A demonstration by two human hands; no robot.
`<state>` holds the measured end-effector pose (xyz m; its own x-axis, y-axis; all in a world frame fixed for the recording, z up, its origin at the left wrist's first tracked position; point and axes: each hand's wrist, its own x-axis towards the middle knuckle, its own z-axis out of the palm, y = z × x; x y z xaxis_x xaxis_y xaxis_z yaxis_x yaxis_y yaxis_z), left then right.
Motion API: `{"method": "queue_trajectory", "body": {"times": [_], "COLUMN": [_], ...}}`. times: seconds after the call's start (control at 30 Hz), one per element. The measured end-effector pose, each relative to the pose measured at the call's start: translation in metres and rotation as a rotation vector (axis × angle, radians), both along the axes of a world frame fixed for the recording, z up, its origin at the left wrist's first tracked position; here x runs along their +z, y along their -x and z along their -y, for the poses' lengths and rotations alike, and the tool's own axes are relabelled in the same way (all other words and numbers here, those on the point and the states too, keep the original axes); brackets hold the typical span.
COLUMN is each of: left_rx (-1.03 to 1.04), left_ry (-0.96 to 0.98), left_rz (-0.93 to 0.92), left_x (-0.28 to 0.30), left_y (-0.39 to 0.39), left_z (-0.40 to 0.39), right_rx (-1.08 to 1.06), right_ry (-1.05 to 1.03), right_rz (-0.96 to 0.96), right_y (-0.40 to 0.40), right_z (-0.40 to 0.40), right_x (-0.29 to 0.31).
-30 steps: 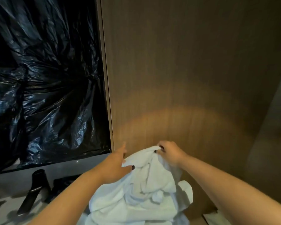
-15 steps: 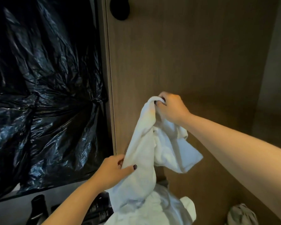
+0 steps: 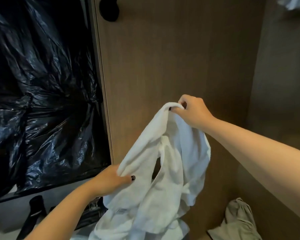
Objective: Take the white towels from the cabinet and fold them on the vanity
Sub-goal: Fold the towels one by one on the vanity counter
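Background: crumpled black plastic sheeting (image 3: 42,101) fills the left half of the frame, wood cabinet panel (image 3: 171,58) takes the centre and right, with a dark knob-like shape (image 3: 109,9) at its top left edge. Grey vanity top (image 3: 5,215) sits in the lower left, with a black cylindrical item (image 3: 34,215) lying on it.

Your left hand (image 3: 111,179) is lower centre-left, fingers and thumb clenched on a lower edge of the white towel (image 3: 163,161); dark-painted thumbnail visible. Half a second ago it sat a little lower with the thumb just pressed against the cloth; now it's bunching the fabric.

The towel hangs mid-frame, stretched diagonally between both hands, its tail draping onto more white cloth (image 3: 128,227) at bottom centre. It's spread wider than before, with a gap opening in the middle.

Your right hand (image 3: 192,111) is centre-right, fingers curled, pinching the top fold. It has shifted right and slightly down in frame since the earlier shot.

Lower right: a grey-beige crumpled cloth (image 3: 237,220). Top right corner: a bit of white fabric (image 3: 291,3), blurred.
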<state>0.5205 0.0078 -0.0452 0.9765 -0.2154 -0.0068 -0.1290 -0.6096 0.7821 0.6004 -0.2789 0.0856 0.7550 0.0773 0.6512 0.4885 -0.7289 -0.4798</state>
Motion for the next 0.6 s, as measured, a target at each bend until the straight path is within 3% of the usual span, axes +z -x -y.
{"method": "queue_trajectory", "body": {"times": [0.13, 0.27, 0.37, 0.6], "left_rx": [0.121, 0.36, 0.417, 0.485], "left_ry": [0.097, 0.232, 0.264, 0.444], "left_rz": [0.048, 0.178, 0.253, 0.155], "left_x": [0.0, -0.01, -0.042, -0.12], "left_y": [0.029, 0.065, 0.102, 0.202], "left_z": [0.014, 0.059, 0.109, 0.197], "right_rx": [0.091, 0.091, 0.093, 0.112], "right_ry": [-0.023, -0.228, -0.443, -0.66], "right_rz": [-0.158, -0.307, -0.448, -0.575], "right_y": [0.032, 0.076, 0.114, 0.193], "right_z": [0.011, 0.029, 0.05, 0.104], "right_x": [-0.015, -0.043, -0.08, -0.159]}}
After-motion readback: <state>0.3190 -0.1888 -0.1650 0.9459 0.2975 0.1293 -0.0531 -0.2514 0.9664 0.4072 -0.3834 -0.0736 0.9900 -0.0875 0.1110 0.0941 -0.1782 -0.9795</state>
